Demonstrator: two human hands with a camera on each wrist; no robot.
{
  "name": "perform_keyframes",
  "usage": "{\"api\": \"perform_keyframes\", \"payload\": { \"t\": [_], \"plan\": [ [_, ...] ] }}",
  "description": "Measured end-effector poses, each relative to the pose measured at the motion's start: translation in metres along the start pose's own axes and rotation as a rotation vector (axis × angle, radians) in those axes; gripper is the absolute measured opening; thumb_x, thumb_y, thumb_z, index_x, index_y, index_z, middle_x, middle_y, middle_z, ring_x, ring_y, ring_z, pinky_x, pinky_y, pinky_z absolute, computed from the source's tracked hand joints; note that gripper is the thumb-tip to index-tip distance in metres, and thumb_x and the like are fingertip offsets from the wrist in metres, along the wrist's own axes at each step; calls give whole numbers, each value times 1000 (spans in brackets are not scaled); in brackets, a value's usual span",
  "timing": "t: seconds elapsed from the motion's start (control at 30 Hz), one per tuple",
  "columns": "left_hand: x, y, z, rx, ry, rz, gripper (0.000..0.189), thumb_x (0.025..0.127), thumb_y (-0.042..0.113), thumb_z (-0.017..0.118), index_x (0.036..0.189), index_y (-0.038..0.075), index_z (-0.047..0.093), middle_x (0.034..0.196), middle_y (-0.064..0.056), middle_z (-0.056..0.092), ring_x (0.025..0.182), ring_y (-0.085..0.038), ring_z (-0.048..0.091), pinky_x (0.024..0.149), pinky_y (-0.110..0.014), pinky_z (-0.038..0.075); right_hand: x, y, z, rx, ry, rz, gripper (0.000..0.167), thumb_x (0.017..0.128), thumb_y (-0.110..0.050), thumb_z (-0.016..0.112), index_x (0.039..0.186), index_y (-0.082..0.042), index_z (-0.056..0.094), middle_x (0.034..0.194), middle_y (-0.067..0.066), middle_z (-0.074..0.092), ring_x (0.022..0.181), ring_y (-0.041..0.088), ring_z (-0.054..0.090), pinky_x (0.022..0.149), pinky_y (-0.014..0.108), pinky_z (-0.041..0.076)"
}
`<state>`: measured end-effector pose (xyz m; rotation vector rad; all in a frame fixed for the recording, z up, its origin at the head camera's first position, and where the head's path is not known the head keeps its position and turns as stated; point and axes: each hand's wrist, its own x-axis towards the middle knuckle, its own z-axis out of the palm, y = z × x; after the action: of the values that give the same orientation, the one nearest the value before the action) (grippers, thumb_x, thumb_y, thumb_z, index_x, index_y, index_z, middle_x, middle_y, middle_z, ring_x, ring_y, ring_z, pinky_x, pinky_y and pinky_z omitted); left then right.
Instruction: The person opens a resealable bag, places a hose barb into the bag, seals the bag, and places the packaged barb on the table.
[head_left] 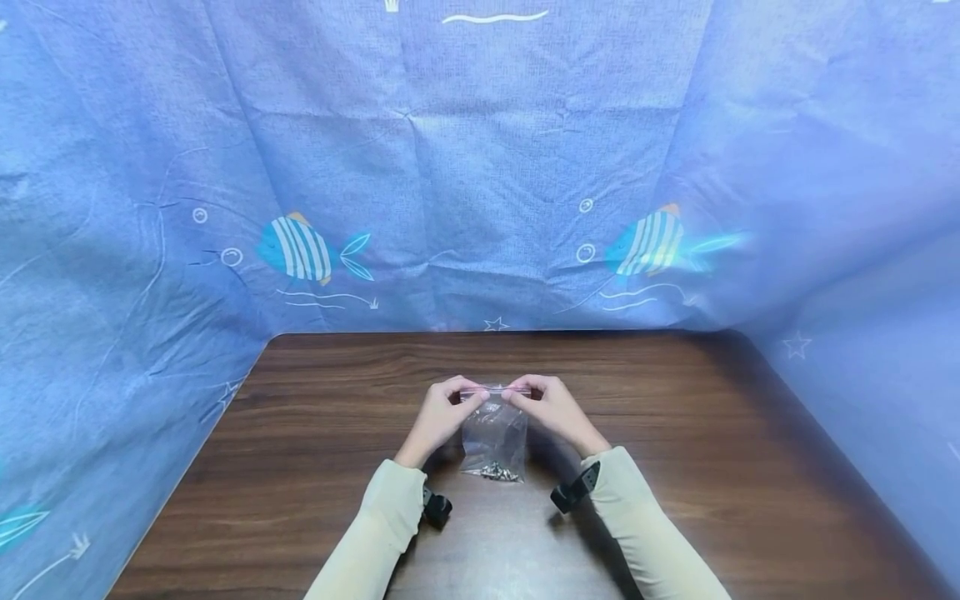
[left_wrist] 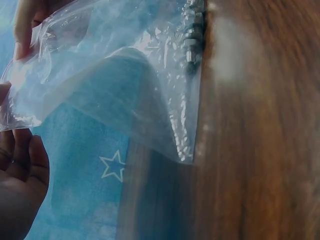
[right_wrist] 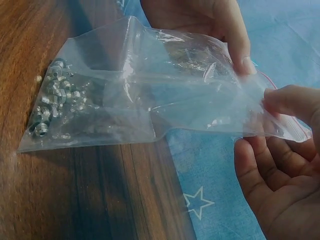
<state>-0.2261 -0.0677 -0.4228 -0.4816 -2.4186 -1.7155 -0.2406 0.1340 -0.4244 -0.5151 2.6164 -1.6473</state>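
A clear zip-lock bag (head_left: pixel 493 435) hangs upright between both hands, its bottom edge at the tabletop. Small shiny metal parts, like nuts or screws (right_wrist: pixel 57 95), lie gathered along its bottom; the right wrist view shows them best. My left hand (head_left: pixel 444 415) pinches the top edge near its left corner, between thumb and fingers. On the other side my right hand (head_left: pixel 553 408) pinches the same edge near the right corner. A reddish line marks the zip strip (right_wrist: pixel 280 95). Whether the zip is sealed cannot be told.
The brown wooden table (head_left: pixel 315 417) spreads around the hands. Behind it and at its sides hangs a blue cloth (head_left: pixel 480 183) printed with fish and stars. Each wrist bears a black camera (head_left: pixel 575 487) close above the tabletop.
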Motion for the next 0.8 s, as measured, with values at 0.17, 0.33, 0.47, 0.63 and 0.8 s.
{"api": "perform_keyframes", "payload": {
  "t": [0.17, 0.33, 0.47, 0.63, 0.8],
  "plan": [
    [-5, 15, -2, -22, 7, 28, 11, 87, 5, 68, 91, -5, 71, 85, -17, 68, 70, -2, 52, 65, -19, 44, 0, 0, 1, 14, 10, -2, 21, 86, -25, 73, 93, -5, 72, 84, 7, 68, 69, 9, 54, 61, 21, 44],
    [-6, 16, -1, -11, 24, 29, 9, 87, 4, 68, 90, -4, 71, 85, -16, 68, 68, 0, 50, 64, -19, 42, -1, -1, 3, 17, 13, 6, 18, 86, -24, 72, 91, -7, 71, 80, 3, 66, 67, 10, 53, 60, 22, 44],
    [-6, 14, -1, -16, 16, 16, 10, 87, 5, 68, 91, -4, 71, 86, -17, 69, 68, -3, 50, 64, -19, 41, -1, -2, 3, 12, 17, 7, 15, 86, -22, 71, 91, -7, 71, 81, 4, 67, 68, 12, 54, 61, 23, 44],
    [-5, 14, -3, -31, 3, -6, 13, 89, 7, 67, 94, -4, 70, 91, -18, 70, 72, -5, 52, 67, -19, 42, -1, -3, 4, 2, 20, 17, 16, 86, -22, 71, 92, -8, 70, 85, 4, 68, 72, 12, 56, 65, 23, 46],
    [-5, 16, -3, -52, -7, -26, 14, 89, 6, 66, 97, -4, 70, 94, -20, 70, 76, -10, 56, 69, -19, 44, 0, -3, 6, 10, 32, 29, 21, 84, -28, 73, 90, -8, 71, 83, 4, 68, 73, 12, 56, 66, 24, 46]
  ]
}}
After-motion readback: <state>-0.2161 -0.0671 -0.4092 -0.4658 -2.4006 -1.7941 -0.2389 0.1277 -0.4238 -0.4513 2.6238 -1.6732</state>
